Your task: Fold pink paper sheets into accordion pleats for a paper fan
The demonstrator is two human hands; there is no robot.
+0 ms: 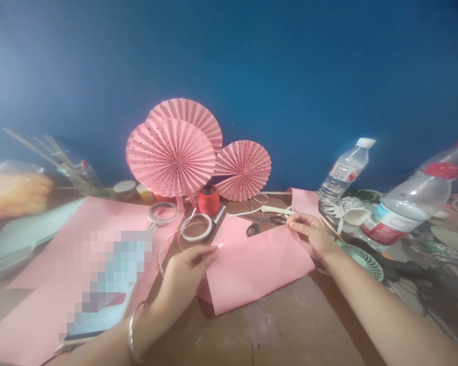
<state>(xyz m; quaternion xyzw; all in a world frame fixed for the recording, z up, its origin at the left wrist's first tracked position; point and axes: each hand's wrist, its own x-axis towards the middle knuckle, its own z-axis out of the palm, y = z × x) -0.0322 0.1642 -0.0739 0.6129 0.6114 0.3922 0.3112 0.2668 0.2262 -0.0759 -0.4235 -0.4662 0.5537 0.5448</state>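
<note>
A folded sheet of pink paper [257,269] is held up between my two hands, a little above the brown table. My left hand [187,272] pinches its upper left edge between thumb and fingertips; a small white strip shows right at those fingertips. At the upper right corner my right hand [309,231] grips the sheet with thumb and fingers. Just behind the sheet lie black-handled scissors [253,230], partly hidden by it. Another pink piece [234,229] shows beyond its top edge.
Pink pleated paper fans [171,157] stand against the blue wall. Before them are a red thread spool [208,200], white tape rolls [196,227] and a pen [219,214]. Pink sheets and a phone [107,290] lie left. Plastic bottles [397,213] and a green fan [362,260] crowd the right.
</note>
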